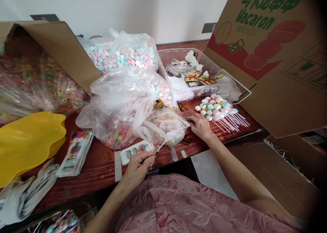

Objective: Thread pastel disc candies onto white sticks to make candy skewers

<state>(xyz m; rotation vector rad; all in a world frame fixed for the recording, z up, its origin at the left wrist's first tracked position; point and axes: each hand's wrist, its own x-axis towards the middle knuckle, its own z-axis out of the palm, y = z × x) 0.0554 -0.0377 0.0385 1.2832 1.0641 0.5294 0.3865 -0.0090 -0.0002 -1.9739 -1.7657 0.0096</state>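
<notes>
My left hand (139, 166) is closed in a pinch at the table's front edge, on the gathered neck of a printed candy bag (134, 151). A white lollipop stick (161, 145) juts up and right from that pinch. My right hand (200, 126) has its fingers curled down beside a clear bag of small candies (166, 124); what its fingertips hold, if anything, is too small to make out. Gold twist ties (188, 139) lie just below it, with more twist ties (183, 106) above. To its right is a pile of pastel marshmallow-like lollipops (216, 106) on white sticks.
Large plastic bags of pastel candies (122, 54) stand behind. A clear tub (178, 93) holds packets and ties. Cardboard boxes flank both sides, including the Macaron box (276, 72). At left are a yellow tray (28, 144), stacked printed bags (75, 154) and a crumpled cloth (33, 195).
</notes>
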